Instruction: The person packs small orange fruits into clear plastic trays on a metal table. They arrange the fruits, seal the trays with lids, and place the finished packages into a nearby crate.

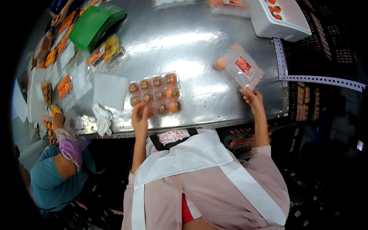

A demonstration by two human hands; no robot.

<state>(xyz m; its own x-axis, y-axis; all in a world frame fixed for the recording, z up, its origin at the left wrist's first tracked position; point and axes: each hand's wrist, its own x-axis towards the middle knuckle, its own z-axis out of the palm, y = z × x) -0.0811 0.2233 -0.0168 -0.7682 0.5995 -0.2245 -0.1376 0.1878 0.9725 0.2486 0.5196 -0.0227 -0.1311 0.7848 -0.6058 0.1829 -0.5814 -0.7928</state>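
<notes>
A clear plastic tray of orange fruits with leafy tops (159,95), which look like persimmons, lies on the metal table in front of me. My left hand (139,116) is at the tray's near left corner and hides the fruit there; whether the fingers grip anything cannot be made out. Farther right, my right hand (254,101) holds the near edge of a clear plastic clamshell pack (250,75) with a printed label. Beside that pack's far left side is an orange fruit (221,62), somewhat blurred.
White sheets (110,91) and a crumpled white cloth (102,118) lie left. Beyond are a pack of yellow fruits (111,49) and a green plastic scoop (87,27). A white foam box (267,27) stands far right. Co-workers' hands (58,120) handle fruit at left.
</notes>
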